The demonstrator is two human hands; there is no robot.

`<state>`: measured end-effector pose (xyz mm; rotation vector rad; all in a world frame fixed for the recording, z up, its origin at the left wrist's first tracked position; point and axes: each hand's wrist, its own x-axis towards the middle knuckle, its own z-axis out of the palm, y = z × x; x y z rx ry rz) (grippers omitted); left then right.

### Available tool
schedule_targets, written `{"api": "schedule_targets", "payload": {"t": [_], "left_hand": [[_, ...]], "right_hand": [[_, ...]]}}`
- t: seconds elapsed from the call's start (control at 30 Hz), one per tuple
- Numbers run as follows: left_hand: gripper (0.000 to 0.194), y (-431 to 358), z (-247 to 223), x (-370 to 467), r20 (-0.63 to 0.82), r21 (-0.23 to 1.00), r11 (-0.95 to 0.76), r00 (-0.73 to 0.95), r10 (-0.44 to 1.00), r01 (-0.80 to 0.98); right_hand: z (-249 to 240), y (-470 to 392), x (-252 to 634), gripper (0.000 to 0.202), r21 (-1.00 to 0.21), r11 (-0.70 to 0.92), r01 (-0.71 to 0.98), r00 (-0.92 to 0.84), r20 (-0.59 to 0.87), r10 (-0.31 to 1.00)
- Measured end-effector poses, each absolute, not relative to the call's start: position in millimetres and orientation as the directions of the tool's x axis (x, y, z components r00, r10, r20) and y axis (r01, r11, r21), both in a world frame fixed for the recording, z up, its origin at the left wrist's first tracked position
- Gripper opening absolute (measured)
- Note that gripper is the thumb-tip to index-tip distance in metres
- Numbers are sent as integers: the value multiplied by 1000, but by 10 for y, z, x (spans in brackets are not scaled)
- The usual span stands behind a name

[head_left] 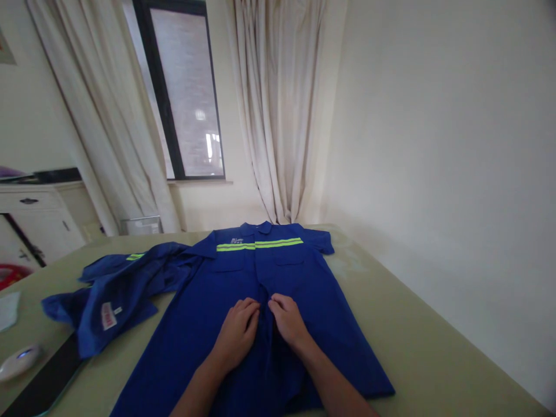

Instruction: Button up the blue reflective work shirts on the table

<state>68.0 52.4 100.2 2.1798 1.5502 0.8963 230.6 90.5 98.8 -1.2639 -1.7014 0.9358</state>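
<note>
A blue short-sleeved work shirt (217,289) with a yellow-green reflective stripe across its chest lies spread on the table, collar away from me. My left hand (241,327) is closed on the left edge of its front opening, around mid-shirt. Just across the gap, my right hand (287,317) pinches the opposite edge. Below my hands the front panels part slightly. Above them, the front is together up to the collar. To the left lies a crumpled blue garment (130,289) with a white label, touching the shirt's sleeve.
The pale green table (417,324) runs along a white wall on the right. At the left are a white mouse (19,362), a dark flat object (47,379) and a pale sheet (8,310). Curtains (278,104) and a window stand behind.
</note>
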Motion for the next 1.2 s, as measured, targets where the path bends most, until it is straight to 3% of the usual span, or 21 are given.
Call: {"api": "schedule_targets", "payload": {"t": [0.13,0.2,0.33,0.43,0.77,1.03,1.2], "left_hand": [[29,509,1033,659,267,688,-323,187,945,650],[28,522,1019,658,242,722,-293,168,956,627],[28,572,981,652,181,786,-205,100,978,583],[36,588,993,655,122,847,-140,67,990,513],[36,558,1030,707,139,906,-105,-55,989,409],[36,567,1011,703,134,912,-107,-40,990,396],[35,575,999,700,130,926,-102,-52,990,364]], "right_hand": [[965,898,2337,12,-932,252,259,-110,230,967],[1005,861,2388,19,-916,293,276,-163,256,953],[1118,788,2492,20,-772,426,472,-356,275,893],[1166,753,2521,16,-677,447,584,-398,241,885],[1087,701,2431,20,-326,655,682,-497,450,742],[1077,719,2460,14,-442,655,613,-489,439,754],[1058,709,2432,15,-343,672,656,-511,454,730]]}}
